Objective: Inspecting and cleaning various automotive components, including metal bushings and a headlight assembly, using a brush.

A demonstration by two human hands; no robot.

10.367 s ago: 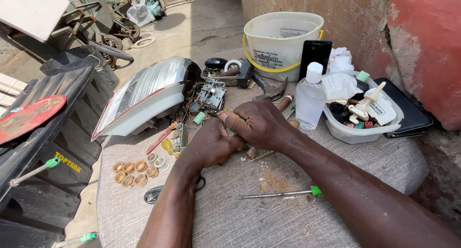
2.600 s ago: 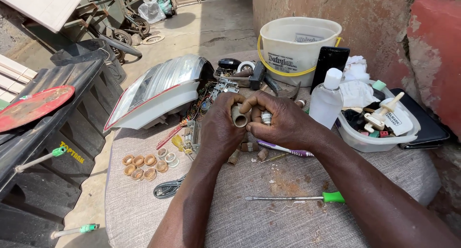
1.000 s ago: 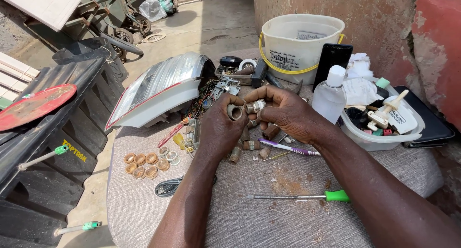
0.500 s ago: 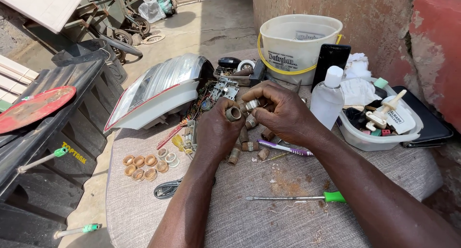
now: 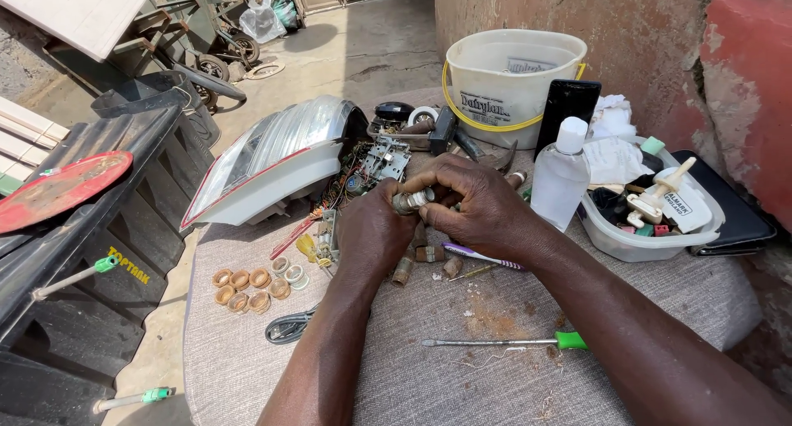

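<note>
Both my hands meet above the grey cloth-covered table (image 5: pixel 429 376). My left hand (image 5: pixel 373 232) and my right hand (image 5: pixel 472 205) pinch a small metal bulb socket (image 5: pixel 410 201) between their fingertips, lying sideways. Several similar small brass sockets (image 5: pixel 422 259) lie on the cloth just under my hands. A purple pen (image 5: pixel 478 256) lies beside them. A car tail lamp (image 5: pixel 276 158) with exposed wiring and a circuit board (image 5: pixel 384 158) rests behind my left hand.
Several brass rings (image 5: pixel 247 282) sit at the left of the table. A green-handled screwdriver (image 5: pixel 507 342) lies near me. A white bucket (image 5: pixel 510 84), a clear bottle (image 5: pixel 563 174), a black phone (image 5: pixel 565 117) and a tray of parts (image 5: pixel 652 220) stand at the right. A black bumper (image 5: pixel 82 253) leans at the left.
My hands have turned the socket from end-on to sideways and drawn slightly closer together. The things on the table lie as before.
</note>
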